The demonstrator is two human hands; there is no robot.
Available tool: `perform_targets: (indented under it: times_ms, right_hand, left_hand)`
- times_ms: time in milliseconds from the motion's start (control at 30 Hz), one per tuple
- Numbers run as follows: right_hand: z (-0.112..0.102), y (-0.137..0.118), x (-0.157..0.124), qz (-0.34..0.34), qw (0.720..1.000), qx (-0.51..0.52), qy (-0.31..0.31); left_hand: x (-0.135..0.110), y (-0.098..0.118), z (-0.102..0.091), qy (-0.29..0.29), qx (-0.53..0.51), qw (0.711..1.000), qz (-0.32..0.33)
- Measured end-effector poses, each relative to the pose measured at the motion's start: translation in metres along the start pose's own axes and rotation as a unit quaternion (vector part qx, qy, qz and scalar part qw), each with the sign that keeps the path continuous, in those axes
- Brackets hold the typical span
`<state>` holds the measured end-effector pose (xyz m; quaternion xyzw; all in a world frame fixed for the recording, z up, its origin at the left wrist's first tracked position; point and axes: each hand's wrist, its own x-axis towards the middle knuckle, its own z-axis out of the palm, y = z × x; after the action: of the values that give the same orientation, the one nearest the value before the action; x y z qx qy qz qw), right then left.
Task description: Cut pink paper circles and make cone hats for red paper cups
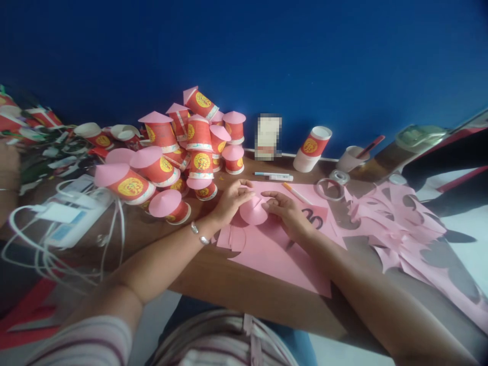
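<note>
Blue wall (244, 56); left grip (231, 201), right grip (290, 212) pinching round pink paper (253, 212), partly hidden.

There are two hands (231, 202), one held cone (254, 212), two tape rolls (319, 191) and over ten red cups (199, 133).

The left forearm (171, 258) is slanting up from the lower left and the right forearm (362, 288) from the lower right — from where I'm standing, the 2 are leaning toward each other ahead of the torso. The left hand (232, 199) is facing inward with its back showing, its fingers bending and its thumb lying close to them in a pinch. The right hand (287, 211) is facing it, the index finger pointing left and the thumb sitting just below. The 2 sets of fingertips are resting near each other, not touching.
</note>
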<state>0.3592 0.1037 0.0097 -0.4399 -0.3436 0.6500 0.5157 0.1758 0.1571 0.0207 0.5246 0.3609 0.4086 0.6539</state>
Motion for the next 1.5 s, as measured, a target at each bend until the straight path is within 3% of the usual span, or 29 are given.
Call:
perform_targets:
  times_ms: [233,367,600,733,1500]
  right_hand:
    - [0.0006,0.0009,0.0009,-0.037,0.998,0.028,0.042]
    - [-0.0014,0.0001,0.0026,-0.075,0.994,0.037,0.075]
    - [-0.0034,0.0007,0.0015,0.017,1.0,0.016,0.01]
    - [-0.0042,0.0007,0.0012,0.043,0.999,-0.001,0.01]
    - [-0.0073,-0.0003,0.0026,0.032,0.999,-0.026,0.003]
  left_hand:
    - [0.0031,-0.0034,0.0013,0.036,-0.089,0.995,0.001]
    - [0.0022,-0.0043,0.0021,-0.003,-0.102,0.995,-0.02]
    - [0.0035,-0.0084,0.0001,0.009,-0.105,0.994,0.018]
    - [0.0038,-0.0083,0.0003,0.009,-0.099,0.995,0.019]
    - [-0.0005,-0.0073,-0.0002,-0.022,-0.081,0.996,0.005]
